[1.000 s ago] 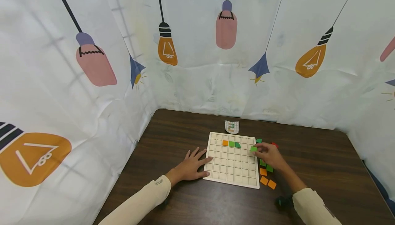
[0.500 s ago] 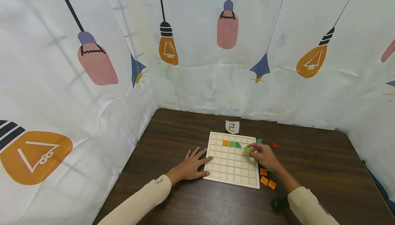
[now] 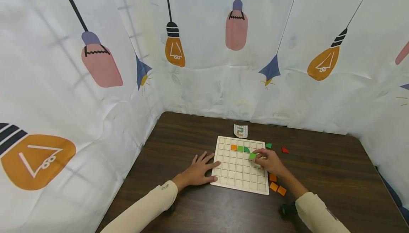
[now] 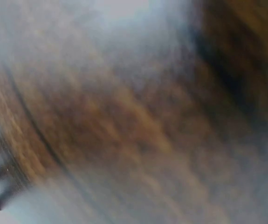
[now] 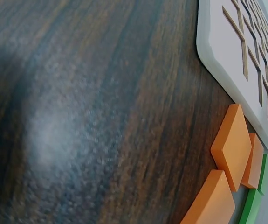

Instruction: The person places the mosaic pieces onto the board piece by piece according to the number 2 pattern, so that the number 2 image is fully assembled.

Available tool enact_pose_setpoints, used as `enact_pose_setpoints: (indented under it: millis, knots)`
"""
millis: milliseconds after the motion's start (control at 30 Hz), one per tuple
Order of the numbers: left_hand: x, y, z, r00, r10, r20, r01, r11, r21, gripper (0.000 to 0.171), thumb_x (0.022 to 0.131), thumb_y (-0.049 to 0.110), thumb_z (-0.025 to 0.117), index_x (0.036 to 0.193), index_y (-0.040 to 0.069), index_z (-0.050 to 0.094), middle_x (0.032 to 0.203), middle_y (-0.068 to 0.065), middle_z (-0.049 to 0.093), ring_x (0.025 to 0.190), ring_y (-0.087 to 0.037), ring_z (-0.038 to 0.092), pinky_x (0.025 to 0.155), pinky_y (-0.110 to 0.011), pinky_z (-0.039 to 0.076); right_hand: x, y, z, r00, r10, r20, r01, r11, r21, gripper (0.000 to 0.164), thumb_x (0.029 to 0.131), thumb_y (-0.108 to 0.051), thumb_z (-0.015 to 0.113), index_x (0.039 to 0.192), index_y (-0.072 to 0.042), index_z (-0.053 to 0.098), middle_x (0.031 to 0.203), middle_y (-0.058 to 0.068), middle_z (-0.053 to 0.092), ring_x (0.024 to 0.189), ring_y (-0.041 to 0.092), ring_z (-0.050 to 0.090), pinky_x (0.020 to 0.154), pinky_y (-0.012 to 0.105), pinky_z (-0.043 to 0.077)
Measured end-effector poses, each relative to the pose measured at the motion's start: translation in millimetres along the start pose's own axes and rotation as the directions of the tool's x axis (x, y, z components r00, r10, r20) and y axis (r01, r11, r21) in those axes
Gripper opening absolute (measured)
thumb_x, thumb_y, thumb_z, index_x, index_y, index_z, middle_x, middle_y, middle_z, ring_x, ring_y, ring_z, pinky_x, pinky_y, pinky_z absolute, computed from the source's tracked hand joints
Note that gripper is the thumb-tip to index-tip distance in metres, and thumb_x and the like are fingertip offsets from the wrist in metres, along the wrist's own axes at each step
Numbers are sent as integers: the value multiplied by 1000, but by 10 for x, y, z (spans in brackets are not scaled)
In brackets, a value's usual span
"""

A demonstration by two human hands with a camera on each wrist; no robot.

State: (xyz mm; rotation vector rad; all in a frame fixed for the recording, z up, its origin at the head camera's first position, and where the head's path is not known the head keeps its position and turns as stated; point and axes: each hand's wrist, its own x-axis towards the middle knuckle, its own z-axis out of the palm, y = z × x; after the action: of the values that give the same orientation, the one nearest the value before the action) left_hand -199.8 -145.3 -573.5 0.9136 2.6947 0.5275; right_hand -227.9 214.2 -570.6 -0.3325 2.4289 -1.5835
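A pale grid board (image 3: 234, 181) lies on the dark table. Near its far edge, an orange square tile (image 3: 234, 147), a green square tile (image 3: 240, 148) and a dark green rounded tile (image 3: 246, 149) sit side by side in one row. My right hand (image 3: 270, 161) pinches a light green square tile (image 3: 252, 156) close over the board, just below the rounded one. With fingers spread, my left hand (image 3: 198, 172) rests at the board's left edge, fingertips on the rim. The left wrist view is mostly blurred table; the right wrist view shows the board's corner (image 5: 210, 46).
Several orange tiles (image 3: 273, 186) lie right of the board, with green tiles (image 5: 251, 205) beside them in the right wrist view. A green rounded tile (image 3: 268, 145) and a red tile (image 3: 285, 150) are farther back. Behind the board stands a small patterned card (image 3: 241, 131).
My right hand has carried the light green tile leftward from the board's right edge to below the rounded tile. The left hand has stayed in place.
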Motion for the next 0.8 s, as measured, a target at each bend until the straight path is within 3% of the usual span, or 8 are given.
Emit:
enact_pose_setpoints:
  millis: [500, 800]
  knots:
    - [25, 31, 5, 998, -58, -21, 54, 988, -146, 65, 92, 54, 66, 150, 31, 49, 166, -5, 25, 154, -42, 13, 113, -72, 15, 45, 32, 74, 1000, 8, 5, -8, 1000, 29, 34, 92, -12, 74, 122, 2, 65, 93, 14, 67, 55, 19, 57, 51, 31, 50]
    - [23, 33, 23, 997, -73, -25, 68, 983, -168, 66, 91, 52, 68, 150, 30, 49, 166, -5, 26, 153, -42, 14, 113, -71, 15, 72, -6, 130, 1000, 17, -22, -17, 1000, 4, 35, 91, -11, 74, 122, 5, 65, 96, 16, 68, 55, 19, 57, 50, 32, 50]
